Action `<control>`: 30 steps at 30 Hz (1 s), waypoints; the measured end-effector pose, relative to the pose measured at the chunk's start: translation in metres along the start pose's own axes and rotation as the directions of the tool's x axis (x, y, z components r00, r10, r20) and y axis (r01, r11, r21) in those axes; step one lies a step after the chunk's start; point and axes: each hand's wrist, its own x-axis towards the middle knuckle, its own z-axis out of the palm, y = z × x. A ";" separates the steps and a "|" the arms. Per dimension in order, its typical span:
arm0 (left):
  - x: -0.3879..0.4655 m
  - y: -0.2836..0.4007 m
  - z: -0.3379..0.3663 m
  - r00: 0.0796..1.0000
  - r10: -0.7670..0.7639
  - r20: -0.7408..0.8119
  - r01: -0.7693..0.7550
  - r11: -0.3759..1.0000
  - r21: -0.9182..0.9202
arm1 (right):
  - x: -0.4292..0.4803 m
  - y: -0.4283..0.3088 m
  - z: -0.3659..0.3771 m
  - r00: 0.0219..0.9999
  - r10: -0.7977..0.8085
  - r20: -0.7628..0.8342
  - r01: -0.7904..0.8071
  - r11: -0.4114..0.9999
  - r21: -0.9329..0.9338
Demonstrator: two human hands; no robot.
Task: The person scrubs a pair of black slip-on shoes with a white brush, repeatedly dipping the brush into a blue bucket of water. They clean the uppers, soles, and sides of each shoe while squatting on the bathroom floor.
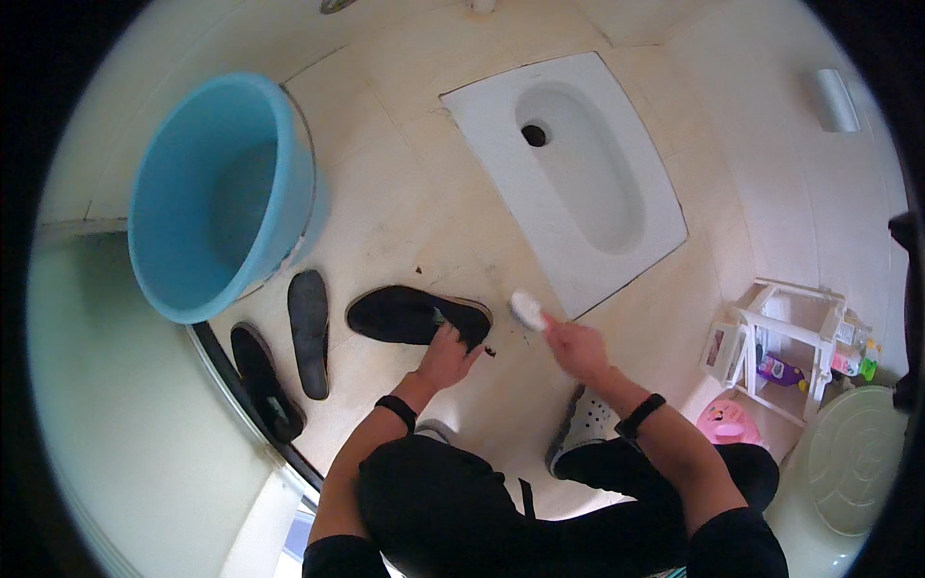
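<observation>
My left hand (446,357) grips a black cloth shoe (394,314) near its opening, where a small greenish patch shows. The shoe lies on its side or tilted on the tiled floor; I cannot tell which. In my right hand (578,350) is a scrubbing brush (527,311) with a pink handle and white bristles, held to the right of the shoe and apart from it. A dark grey insole (309,334) rests flat on the floor to the left. Beyond it, a second black shoe (264,383) lies by the door track.
A large blue plastic tub (289,180) stands at the upper left. A white squat toilet (498,144) is set into the floor ahead. To the right are a white plastic rack (788,307) with bottles, a pink container (726,423) and a lidded bin (856,455). Dark bits dot the floor.
</observation>
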 end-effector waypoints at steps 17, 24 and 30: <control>-0.075 0.041 -0.052 0.871 -0.490 0.042 0.490 0.872 -0.001 | 0.237 -0.335 -0.167 0.579 -0.798 -0.166 0.726 0.597 -0.340; -0.103 0.019 -0.055 0.927 -0.373 0.029 0.370 0.926 0.080 | 0.335 -0.418 -0.091 0.784 -0.495 0.374 0.602 0.462 -0.651; -0.095 0.016 -0.047 0.946 -0.298 0.127 0.282 0.951 0.128 | 0.358 -0.418 -0.021 0.897 -0.296 0.327 0.439 0.682 -0.585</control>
